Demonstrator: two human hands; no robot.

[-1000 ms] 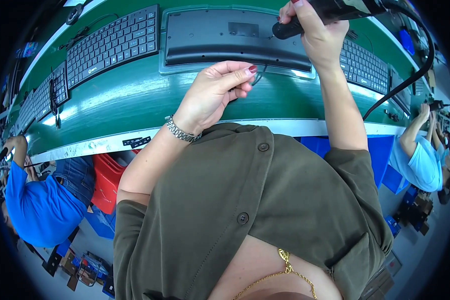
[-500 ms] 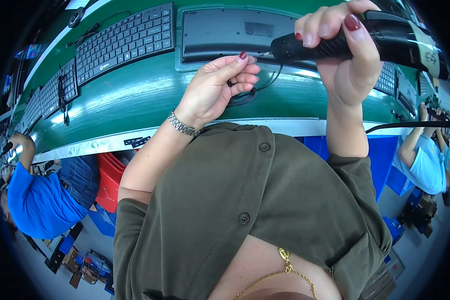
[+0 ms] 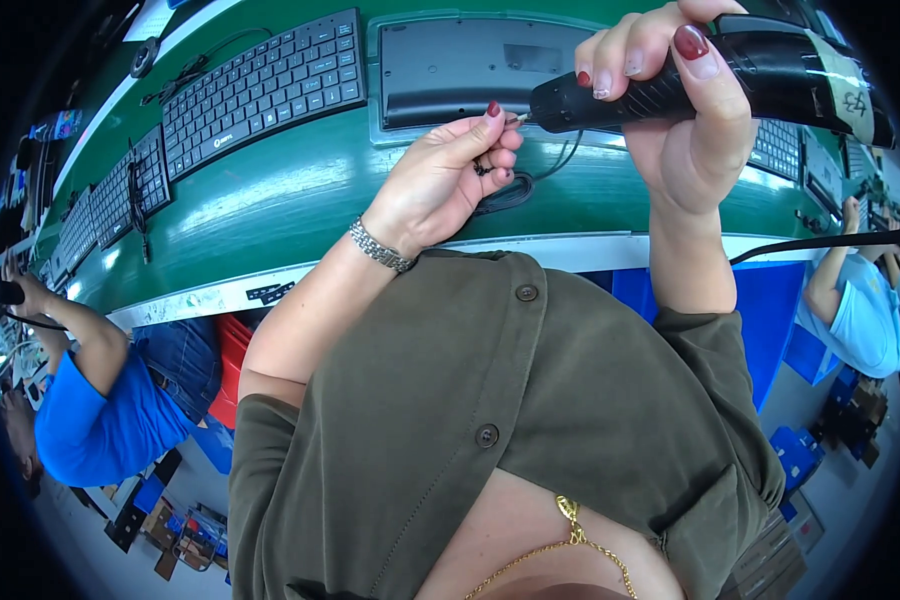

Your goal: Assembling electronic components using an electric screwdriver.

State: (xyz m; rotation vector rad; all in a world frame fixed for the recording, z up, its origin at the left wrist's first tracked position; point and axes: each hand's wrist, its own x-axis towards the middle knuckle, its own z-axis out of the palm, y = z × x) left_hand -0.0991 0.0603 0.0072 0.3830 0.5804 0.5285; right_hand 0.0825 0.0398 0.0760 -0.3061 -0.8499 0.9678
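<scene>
My right hand point(image 3: 685, 100) is wrapped round a black electric screwdriver point(image 3: 785, 80), held level above the bench with its bit pointing left. My left hand point(image 3: 460, 160) has its thumb and forefinger pinched at the metal tip of that bit. Small dark pieces point(image 3: 482, 166), too small to name, show in the curled fingers of this hand. Just beyond both hands a black keyboard point(image 3: 450, 65) lies with its underside up. Its coiled black cable point(image 3: 510, 195) rests on the near side, partly behind my left hand.
On the green bench point(image 3: 270, 200), face-up keyboards point(image 3: 265, 90) with cables stand to the left. More keyboards point(image 3: 778, 148) lie at the right. A black cord point(image 3: 820, 243) crosses the right edge. A co-worker in blue point(image 3: 110, 410) sits left, another in light blue point(image 3: 855, 310) right.
The screwdriver has shifted slightly left, and its bit now meets the fingertips of my left hand. My left hand has moved a little to the right.
</scene>
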